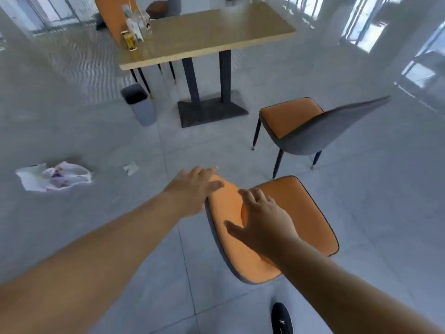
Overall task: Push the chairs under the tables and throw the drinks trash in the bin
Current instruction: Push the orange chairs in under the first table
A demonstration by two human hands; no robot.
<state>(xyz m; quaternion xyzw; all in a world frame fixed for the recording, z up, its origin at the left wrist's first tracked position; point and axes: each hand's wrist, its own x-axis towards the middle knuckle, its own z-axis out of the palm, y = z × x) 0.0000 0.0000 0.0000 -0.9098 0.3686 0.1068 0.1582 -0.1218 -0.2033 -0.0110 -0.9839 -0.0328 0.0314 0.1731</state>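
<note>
Two bare arms reach in from the bottom of the frame toward an orange chair (296,213) at lower centre. Far to the left, a crumpled white plastic bag (56,176) lies on the grey tiled floor (96,131), with a small scrap of white paper (130,168) a little to its right. Above those, left of centre, a grey bin (140,104) with a dark liner stands on the floor just beside the near left corner of the wooden worktop (216,37). On that corner of the worktop sits a cluster of drinks trash: a yellow can (128,41) and clear plastic cups with straws (137,22), blurred. An orange chair back (113,15) rises behind them at the upper left.

Moving right, the left hand (192,189) rests on the top left end of the near chair's orange backrest, fingers (207,171) spread wide and laid flat over its edge. The right hand (262,220) lies on the backrest just to the right, fingers (252,195) loosely spread, thumb out, palm down, not closed around anything. The chair stands well apart from the worktop, seat facing away from the camera. Right of centre, a second chair (305,126), orange seat and grey shell, also stands clear of the worktop, turned sideways. A dark shoe (281,318) shows at the bottom edge.
</note>
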